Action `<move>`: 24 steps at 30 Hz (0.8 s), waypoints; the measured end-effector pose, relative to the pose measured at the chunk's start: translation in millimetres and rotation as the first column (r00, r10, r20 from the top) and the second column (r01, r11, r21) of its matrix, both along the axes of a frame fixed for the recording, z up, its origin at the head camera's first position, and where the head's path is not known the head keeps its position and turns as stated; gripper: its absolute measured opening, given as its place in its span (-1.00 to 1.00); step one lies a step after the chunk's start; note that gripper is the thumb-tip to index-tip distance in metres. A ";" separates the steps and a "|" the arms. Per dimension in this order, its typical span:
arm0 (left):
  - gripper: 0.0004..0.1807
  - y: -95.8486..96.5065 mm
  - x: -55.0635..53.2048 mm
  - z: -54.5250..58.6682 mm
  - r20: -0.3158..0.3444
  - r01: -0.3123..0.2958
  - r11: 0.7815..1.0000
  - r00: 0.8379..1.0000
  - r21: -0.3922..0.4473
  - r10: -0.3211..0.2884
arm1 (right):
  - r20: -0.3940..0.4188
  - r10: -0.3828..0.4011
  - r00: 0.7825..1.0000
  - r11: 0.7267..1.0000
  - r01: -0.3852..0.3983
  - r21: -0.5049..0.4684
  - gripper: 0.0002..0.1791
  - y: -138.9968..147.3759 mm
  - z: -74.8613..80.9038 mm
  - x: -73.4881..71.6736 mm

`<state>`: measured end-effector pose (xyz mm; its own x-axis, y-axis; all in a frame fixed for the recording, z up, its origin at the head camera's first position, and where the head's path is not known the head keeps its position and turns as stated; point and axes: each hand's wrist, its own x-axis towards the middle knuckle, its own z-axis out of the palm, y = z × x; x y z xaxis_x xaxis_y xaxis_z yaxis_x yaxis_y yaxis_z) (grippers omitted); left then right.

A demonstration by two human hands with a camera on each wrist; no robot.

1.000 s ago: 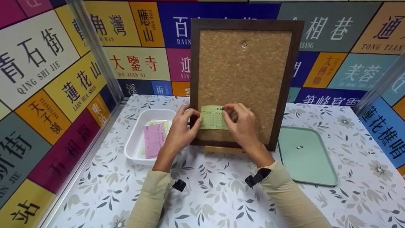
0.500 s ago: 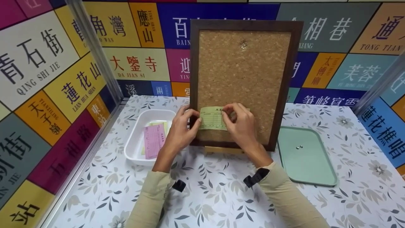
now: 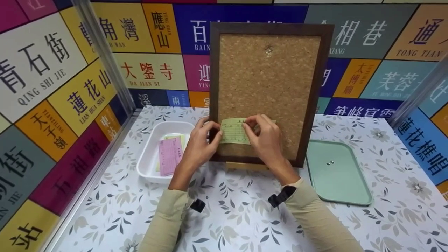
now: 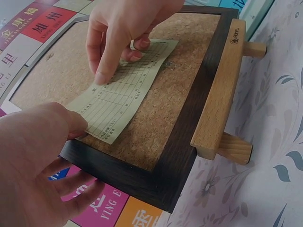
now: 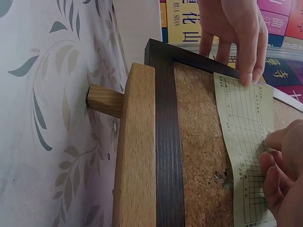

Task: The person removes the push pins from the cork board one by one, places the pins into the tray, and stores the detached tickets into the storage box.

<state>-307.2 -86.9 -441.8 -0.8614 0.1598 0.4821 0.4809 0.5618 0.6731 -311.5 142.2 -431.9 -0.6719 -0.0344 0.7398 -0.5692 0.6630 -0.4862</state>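
A pale green printed receipt slip [image 3: 235,131] lies sideways across the lower part of a dark-framed corkboard [image 3: 269,80]. My left hand [image 3: 203,138] pinches its left end between thumb and index finger, the other fingers reaching behind the frame, as the left wrist view shows. The right hand [image 3: 266,134] has thumb and index fingertips together on the slip's upper middle, pinching what looks like a small tack [image 5: 268,134], mostly hidden by the fingers. In the right wrist view the slip [image 5: 244,123] bows slightly off the cork along its lower edge.
A white plastic basin [image 3: 147,164] on the left holds a pink slip [image 3: 170,155] and green-yellow paper. On the right, a green tray [image 3: 343,182] bears small shiny tacks [image 3: 330,162]. A wooden easel [image 4: 220,94] props up the board. More shiny tacks [image 3: 268,50] cluster near its top.
My right fingertips have shifted slightly left along the slip, and its right end now shows past the hand. The left hand keeps its hold.
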 end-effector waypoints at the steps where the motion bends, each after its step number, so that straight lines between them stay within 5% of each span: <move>1: -0.86 0.1 0.1 -0.1 -0.002 0.000 1.000 1.000 -0.001 0.000 | 0.000 0.006 1.000 1.000 -0.006 0.001 -0.89 0.1 -0.4 0.0; 16: -0.88 0.7 0.7 -1.9 0.000 -0.020 1.000 1.000 0.016 0.020 | 0.095 0.191 0.977 0.980 -0.183 -0.082 -0.94 12.4 -1.5 9.0; 24: -0.87 1.1 1.7 -0.2 0.016 -0.016 1.000 1.000 0.022 0.016 | 0.149 0.202 0.968 0.970 -0.177 -0.164 -0.85 34.1 -2.2 23.4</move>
<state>-305.5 -85.8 -442.0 -0.8712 0.1357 0.4717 0.4614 0.5545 0.6926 -288.1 176.3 -434.1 -0.7760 -0.0709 0.6268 -0.5818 0.4643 -0.6678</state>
